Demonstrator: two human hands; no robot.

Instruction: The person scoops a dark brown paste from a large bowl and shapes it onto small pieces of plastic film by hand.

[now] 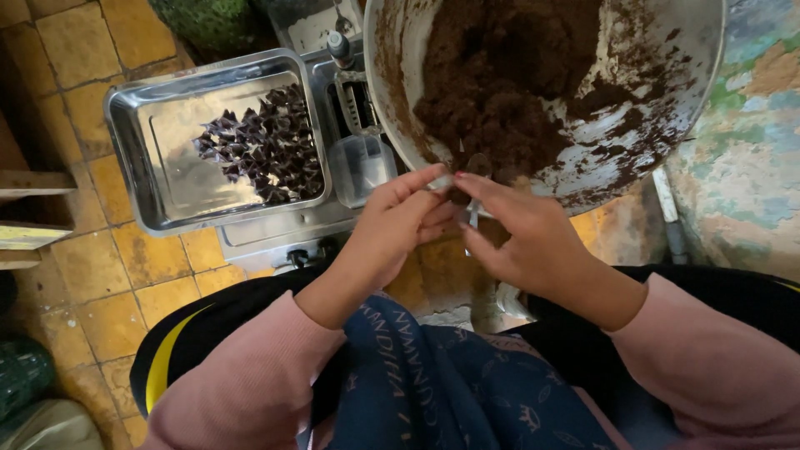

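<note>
1. Far left, the steel tray (142,158) sits on a low metal stand above the tiled floor (83,258), off to the side of my hands. It holds a heap of dark little folded packets (265,146) pushed towards its right half, with the left half bare; I judge that side keeps finished pieces within an easy sideways reach.
2. Just right of the tray, a clear plastic tub (360,165) stands under a small metal device with a black knob (339,46); I can't tell what either is for.
3. My left hand (398,218) comes up from my lap, fingers curled and pinching inward towards the other hand, closed on a small clear wrapper piece (468,208) shared between both hands.
4. That small piece, with a dab of dark paste in it, is held right below the bowl's rim, between the two sets of fingertips, probably so that the paste has a short way to go.
5. My right hand (523,242) meets the left, thumb and forefinger nipped on the same piece.
6. Above, the big metal bowl (692,67) is tipped towards me, its brown paste (492,92) gathered at the low side, near the fingers
</note>
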